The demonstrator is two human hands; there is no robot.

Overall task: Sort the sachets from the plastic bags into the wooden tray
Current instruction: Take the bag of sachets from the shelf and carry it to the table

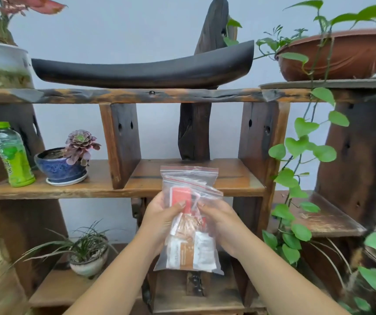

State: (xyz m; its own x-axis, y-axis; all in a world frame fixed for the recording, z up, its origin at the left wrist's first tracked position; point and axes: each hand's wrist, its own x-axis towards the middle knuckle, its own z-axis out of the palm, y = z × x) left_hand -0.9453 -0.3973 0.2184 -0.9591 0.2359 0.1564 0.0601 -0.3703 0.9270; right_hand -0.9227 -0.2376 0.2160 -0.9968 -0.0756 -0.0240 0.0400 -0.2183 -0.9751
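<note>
- Fingers of the left hand curl round the plastic bags at their 9 o'clock edge, thumb pressed on the front.
- Right hand grips the same bags at 3 o'clock, fingers bent round the plastic.
- Sachets, red, orange and white, lie inside the clear bags, held in front of the wooden shelf.
- Blue pot with a succulent and a green bottle stand on the shelf at 10 o'clock of the hands.

Green bottle beside blue succulent pot, wooden shelf.
</note>
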